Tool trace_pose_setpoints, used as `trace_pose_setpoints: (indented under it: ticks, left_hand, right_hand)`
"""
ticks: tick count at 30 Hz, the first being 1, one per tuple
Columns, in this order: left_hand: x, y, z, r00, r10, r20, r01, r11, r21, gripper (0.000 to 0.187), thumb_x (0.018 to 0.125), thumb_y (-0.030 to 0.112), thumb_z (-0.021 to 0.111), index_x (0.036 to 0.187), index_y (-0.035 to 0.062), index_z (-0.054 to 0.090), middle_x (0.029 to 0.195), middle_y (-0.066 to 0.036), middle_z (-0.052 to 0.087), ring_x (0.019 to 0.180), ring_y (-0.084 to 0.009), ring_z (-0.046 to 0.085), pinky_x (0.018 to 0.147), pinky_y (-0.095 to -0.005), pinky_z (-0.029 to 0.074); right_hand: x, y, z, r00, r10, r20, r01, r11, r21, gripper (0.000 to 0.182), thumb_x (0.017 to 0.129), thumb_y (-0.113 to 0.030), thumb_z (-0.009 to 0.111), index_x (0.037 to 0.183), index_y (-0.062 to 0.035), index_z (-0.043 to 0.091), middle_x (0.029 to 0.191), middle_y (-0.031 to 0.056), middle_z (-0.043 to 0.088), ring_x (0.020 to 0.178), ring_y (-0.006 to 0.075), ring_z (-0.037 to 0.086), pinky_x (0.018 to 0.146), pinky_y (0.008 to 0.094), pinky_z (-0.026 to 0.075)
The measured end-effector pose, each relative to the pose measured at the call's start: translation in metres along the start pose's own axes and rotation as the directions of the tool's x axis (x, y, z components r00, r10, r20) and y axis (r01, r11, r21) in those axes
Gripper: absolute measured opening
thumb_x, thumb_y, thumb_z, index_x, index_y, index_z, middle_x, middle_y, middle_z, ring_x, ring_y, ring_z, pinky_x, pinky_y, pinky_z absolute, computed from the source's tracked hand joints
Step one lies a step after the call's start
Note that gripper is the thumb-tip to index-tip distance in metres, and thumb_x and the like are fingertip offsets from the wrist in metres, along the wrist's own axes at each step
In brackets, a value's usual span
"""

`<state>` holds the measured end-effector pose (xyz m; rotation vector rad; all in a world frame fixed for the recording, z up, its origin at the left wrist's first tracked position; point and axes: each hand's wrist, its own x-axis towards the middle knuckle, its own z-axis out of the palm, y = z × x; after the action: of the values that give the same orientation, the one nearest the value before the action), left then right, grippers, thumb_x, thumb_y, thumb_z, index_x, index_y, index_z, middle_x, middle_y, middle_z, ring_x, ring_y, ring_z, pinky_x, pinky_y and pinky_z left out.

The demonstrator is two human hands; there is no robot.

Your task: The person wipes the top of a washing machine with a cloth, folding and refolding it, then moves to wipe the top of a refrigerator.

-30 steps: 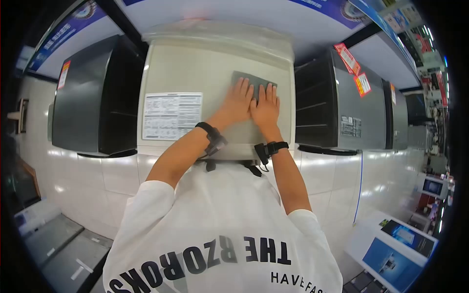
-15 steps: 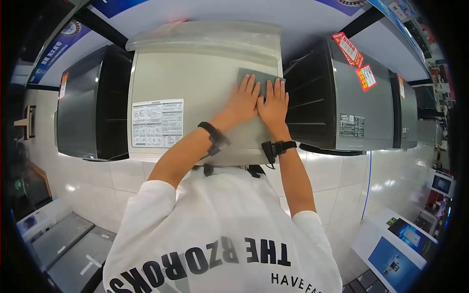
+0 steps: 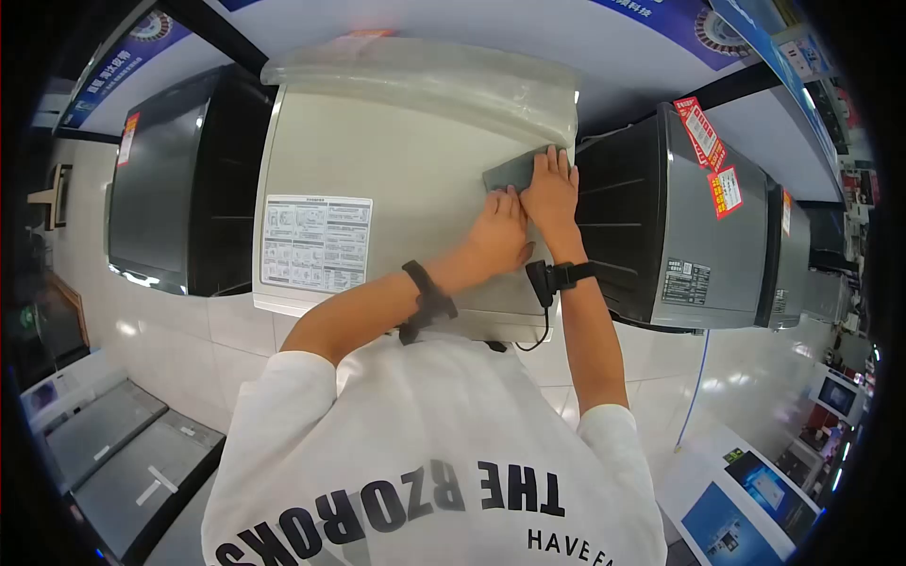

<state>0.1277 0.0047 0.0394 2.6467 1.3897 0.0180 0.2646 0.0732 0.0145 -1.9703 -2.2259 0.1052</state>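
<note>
head view, cloth: the grey cloth [image 3: 511,174] lies on the far right part of the pale cabinet top [image 3: 387,141], near the clear plastic film [image 3: 415,83] along the far edge.
head view, your right hand: your right hand [image 3: 550,193] lies palm down, fingers stretched out and slightly parted, over the right end of the cloth.
head view, your left hand: your left hand [image 3: 500,231] sits nearer to you, its fingers close together and its fingertips at the near edge of the cloth; cannot tell whether they pinch it.
head view, your wrists: a dark wristband [image 3: 427,297] on your left; a black strap [image 3: 574,274] on your right, with a thin cable [image 3: 545,335] looping down from its device.
head view, printed sheet: a printed sheet [image 3: 316,242] lies flat on the left part of the cabinet top, well apart from your hands; print too small to read.
head view, neighbours: a dark machine [image 3: 156,184] stands to the left; a grey-and-black machine [image 3: 713,245] to the right carries red-edged tags [image 3: 727,192].
head view, floor: you have pale tiles [image 3: 651,366] below, a blue cord [image 3: 696,389] across them at right, and a white box [image 3: 703,472] at lower right.
</note>
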Motion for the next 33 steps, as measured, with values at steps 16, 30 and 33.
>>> trace_pose_setpoints:
  ticks: [16, 30, 33]
  left_hand:
    - [-0.076, -0.096, 0.013, 0.98, -0.097, -0.172, 0.082, 0.992, -0.094, 0.08, 0.083, 0.045, 0.07, 0.135, -0.0129, 0.05, 0.14, -0.031, 0.05, 0.135, -0.0441, 0.044, 0.114, -0.0532, 0.031]
    - [-0.187, -0.276, -0.021, 0.886, -0.393, -0.247, 0.358, 0.917, -0.173, 0.071, 0.081, 0.035, 0.071, 0.136, -0.0046, 0.05, 0.139, -0.025, 0.051, 0.135, -0.0392, 0.045, 0.108, -0.0555, 0.037]
    - [-0.198, -0.3, -0.018, 0.871, -0.414, -0.267, 0.385, 0.91, -0.155, 0.07, 0.083, 0.036, 0.07, 0.137, -0.0047, 0.049, 0.139, -0.025, 0.051, 0.135, -0.0387, 0.045, 0.108, -0.0549, 0.038]
  right_hand:
    - [0.054, -0.127, 0.034, 0.926, -0.366, 0.091, 0.355, 0.927, 0.12, 0.057, 0.077, -0.009, 0.073, 0.128, 0.0022, 0.051, 0.159, 0.027, 0.033, 0.15, 0.0418, 0.028, 0.122, 0.0517, 0.025]
    - [0.128, -0.36, 0.085, 0.82, -0.568, 0.072, 0.546, 0.814, 0.2, 0.061, 0.074, -0.007, 0.075, 0.129, 0.0042, 0.051, 0.16, 0.0233, 0.033, 0.152, 0.0387, 0.026, 0.123, 0.0507, 0.022]
    - [0.138, -0.39, 0.089, 0.807, -0.584, 0.086, 0.561, 0.805, 0.194, 0.059, 0.076, -0.009, 0.074, 0.129, 0.0046, 0.051, 0.16, 0.0237, 0.033, 0.153, 0.0373, 0.023, 0.124, 0.0495, 0.02]
